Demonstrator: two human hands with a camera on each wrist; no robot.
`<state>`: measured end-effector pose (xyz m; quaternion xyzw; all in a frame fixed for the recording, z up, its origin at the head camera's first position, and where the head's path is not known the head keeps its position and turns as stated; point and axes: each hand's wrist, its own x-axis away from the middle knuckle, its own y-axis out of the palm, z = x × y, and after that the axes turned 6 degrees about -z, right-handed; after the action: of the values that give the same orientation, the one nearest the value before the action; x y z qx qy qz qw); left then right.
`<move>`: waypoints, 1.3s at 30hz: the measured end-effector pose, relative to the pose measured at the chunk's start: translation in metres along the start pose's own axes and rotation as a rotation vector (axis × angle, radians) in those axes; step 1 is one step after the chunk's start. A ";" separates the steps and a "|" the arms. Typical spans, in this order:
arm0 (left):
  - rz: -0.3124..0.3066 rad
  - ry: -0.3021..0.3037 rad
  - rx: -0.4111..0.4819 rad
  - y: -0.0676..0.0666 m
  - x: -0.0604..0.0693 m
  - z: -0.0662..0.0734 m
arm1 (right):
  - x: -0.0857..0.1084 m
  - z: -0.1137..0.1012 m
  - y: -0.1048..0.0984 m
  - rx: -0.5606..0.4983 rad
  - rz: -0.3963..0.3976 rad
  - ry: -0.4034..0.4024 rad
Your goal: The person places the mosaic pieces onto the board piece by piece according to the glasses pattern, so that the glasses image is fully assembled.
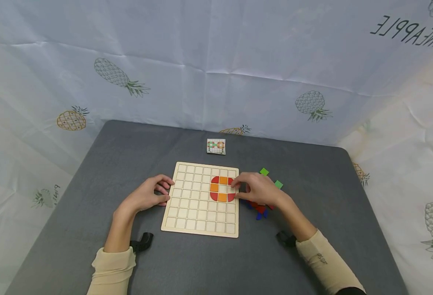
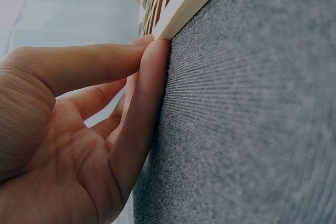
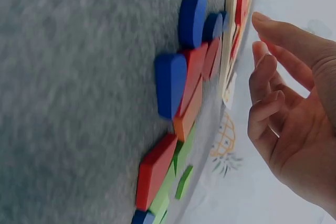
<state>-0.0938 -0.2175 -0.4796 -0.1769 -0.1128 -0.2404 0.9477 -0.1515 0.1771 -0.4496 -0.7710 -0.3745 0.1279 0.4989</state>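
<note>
A pale wooden grid board lies on the table, with red quarter-round tiles and orange square tiles set in its upper right cells. My left hand touches the board's left edge with its thumb and fingertips, fingers loosely bent. Above the right edge, my right hand hovers with thumb and index finger apart, beside the red tiles. No tile shows between those fingers in the right wrist view. Loose blue, red, orange and green pieces lie under and around the right hand, partly hidden in the head view.
A small printed pattern card stands behind the board. Two green squares lie to the right. Black wrist mounts are by both forearms. A pineapple-print cloth hangs behind the grey table.
</note>
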 end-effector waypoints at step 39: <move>-0.003 0.013 -0.008 0.001 0.001 0.001 | 0.054 0.065 -0.014 -0.248 -0.220 0.047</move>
<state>-0.0925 -0.2163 -0.4789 -0.1791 -0.1057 -0.2436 0.9473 -0.1577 0.2621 -0.4582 -0.7838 -0.4577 0.0073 0.4196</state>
